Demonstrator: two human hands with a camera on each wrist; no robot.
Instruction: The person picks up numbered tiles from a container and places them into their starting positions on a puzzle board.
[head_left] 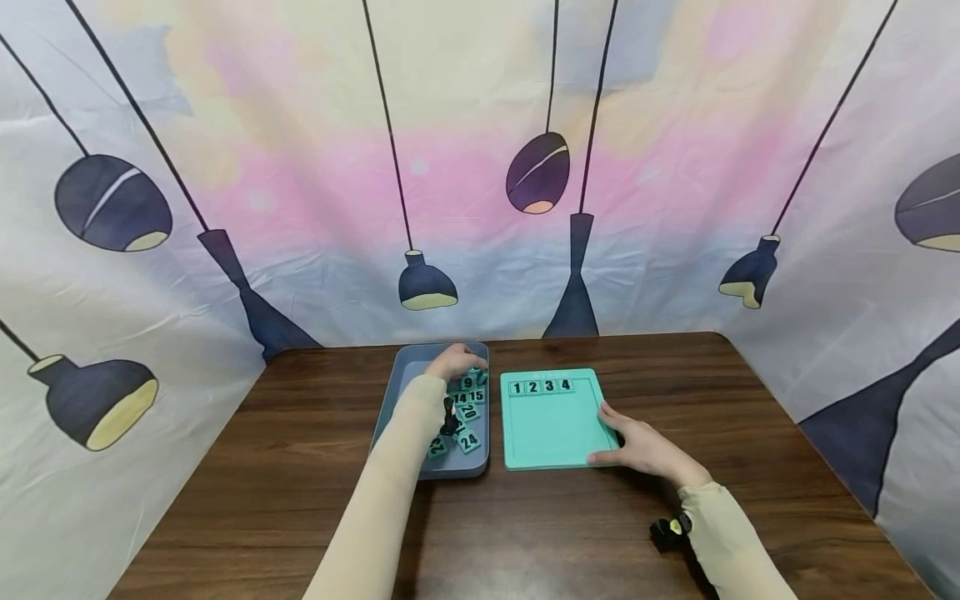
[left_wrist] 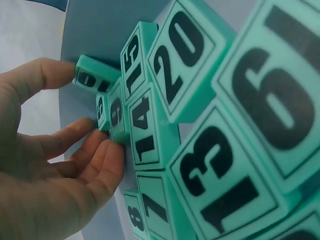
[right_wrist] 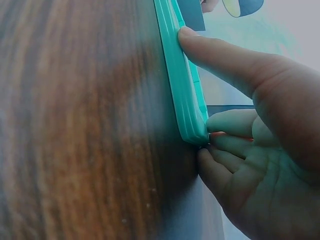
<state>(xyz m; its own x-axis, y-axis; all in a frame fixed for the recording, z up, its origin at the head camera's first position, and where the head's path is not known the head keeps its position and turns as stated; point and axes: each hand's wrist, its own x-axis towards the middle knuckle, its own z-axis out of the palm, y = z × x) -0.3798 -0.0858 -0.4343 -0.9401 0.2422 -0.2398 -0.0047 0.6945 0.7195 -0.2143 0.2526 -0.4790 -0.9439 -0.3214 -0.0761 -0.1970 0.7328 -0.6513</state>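
Observation:
My left hand (head_left: pixel 454 363) is inside the grey-blue tray (head_left: pixel 390 400), over its far right corner. Its thumb touches the edge of a mint-green number tile marked 10 (left_wrist: pixel 90 75), and the other fingers bend loosely beside a small tile marked 5 (left_wrist: pixel 102 111) and a 9 tile (left_wrist: pixel 117 112). My right hand (head_left: pixel 647 448) grips the mint-green number puzzle board (head_left: pixel 555 425) at its near right corner. In the right wrist view, the thumb (right_wrist: pixel 215 52) presses the board's rim, with the other fingers against the corner.
Tiles 1 to 4 (head_left: pixel 540 387) line the board's top row from the left. Loose tiles, including 14, 20 and 24 (head_left: pixel 468 441), lie in the tray. Tray and board stand side by side on a dark wooden table (head_left: pixel 300 433). A lamp-patterned cloth (head_left: pixel 480 167) hangs behind.

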